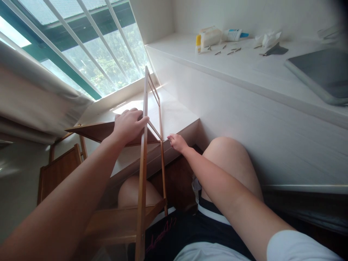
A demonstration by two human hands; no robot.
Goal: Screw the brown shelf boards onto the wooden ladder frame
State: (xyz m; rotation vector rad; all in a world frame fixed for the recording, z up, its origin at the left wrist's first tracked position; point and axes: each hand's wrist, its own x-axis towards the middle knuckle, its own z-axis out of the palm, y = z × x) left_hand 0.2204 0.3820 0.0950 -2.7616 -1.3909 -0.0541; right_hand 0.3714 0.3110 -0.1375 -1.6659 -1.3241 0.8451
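Observation:
A wooden shelf rack (pixel 143 170) stands between my knees, with a tall side frame and brown shelf boards. My left hand (pixel 129 125) lies on the upper shelf board (pixel 92 131), fingers curled round the frame's upright post. My right hand (pixel 177 142) is pinched at the frame's far post near the board's corner; what it holds is too small to make out.
A white stepped ledge (pixel 244 72) carries several loose screws (pixel 228 50), a glue tube (pixel 233 34), a small packet, crumpled paper and a grey tablet (pixel 320 72). A barred window (pixel 89 47) and a curtain (pixel 32 98) are at the left. Another wooden piece (pixel 58 170) stands lower left.

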